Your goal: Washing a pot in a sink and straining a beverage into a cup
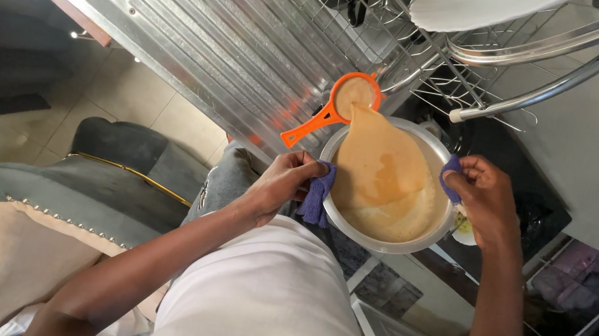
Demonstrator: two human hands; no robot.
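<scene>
— Starting at the left, what do we have?

— A grey padded chair [18, 225] low at the edge, and above it the ribbed steel draining board [241, 35]. Then our left hand [285, 182], closed on the rim of the metal pot [378, 243] through a purple cloth [317, 194]; we'd judge the cloth is there against heat.

— And the pot itself?

— We hold it tilted toward the board, so its pale tan liquid [384, 175] runs over the far lip into the small orange strainer [344, 102], whose handle points back toward us.

— The other side?

— Our right hand [480, 193] is clamped on the opposite rim, with more purple cloth under the fingers. A dish rack [500, 56] with a white plate [468, 1] stands beyond.
</scene>
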